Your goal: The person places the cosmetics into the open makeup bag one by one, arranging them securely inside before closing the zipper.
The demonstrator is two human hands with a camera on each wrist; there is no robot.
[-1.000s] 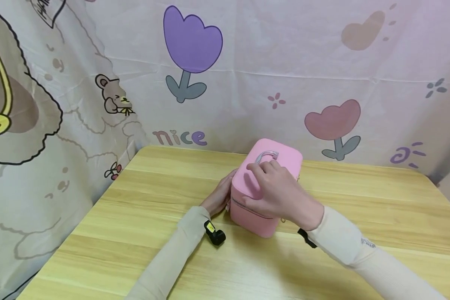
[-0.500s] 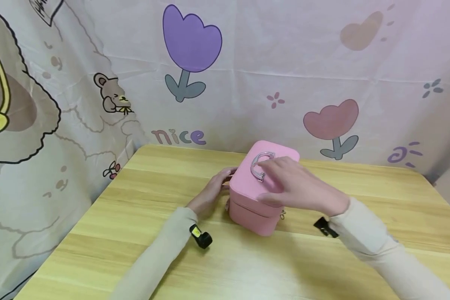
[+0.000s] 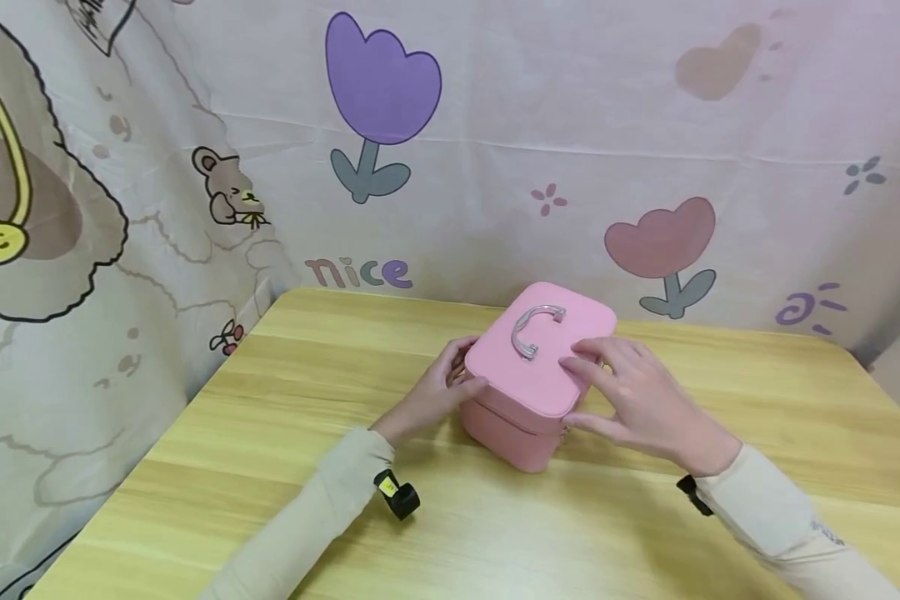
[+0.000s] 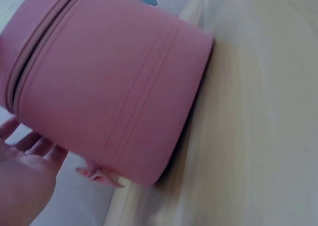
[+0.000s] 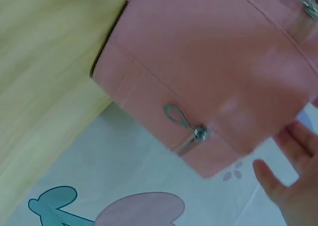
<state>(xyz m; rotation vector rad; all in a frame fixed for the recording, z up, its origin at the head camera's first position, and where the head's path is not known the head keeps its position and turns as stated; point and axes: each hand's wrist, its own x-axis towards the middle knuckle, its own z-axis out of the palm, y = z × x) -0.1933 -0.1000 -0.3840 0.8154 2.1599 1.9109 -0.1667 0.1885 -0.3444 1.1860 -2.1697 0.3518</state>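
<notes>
A pink vanity case [image 3: 525, 390] stands on the wooden table, its lid down and a silver arched handle [image 3: 523, 333] on top. My left hand [image 3: 429, 398] rests at the case's left side, thumb along the lid's front corner and fingers against the side. In the left wrist view a zipper [image 4: 42, 42] runs round below the lid. At the right edge, my right hand [image 3: 641, 400] has its fingertips over the lid and its thumb near the front right corner. A metal zipper pull [image 5: 174, 114] hangs on the side in the right wrist view.
The wooden table [image 3: 330, 358] meets a printed cloth backdrop [image 3: 495, 100] behind the case. More printed cloth hangs at the left. A black wrist camera [image 3: 397, 493] is strapped to the left sleeve.
My right hand has moved from over the handle to the lid's right edge. The left thumb has come up onto the lid's corner. The case has shifted slightly.
</notes>
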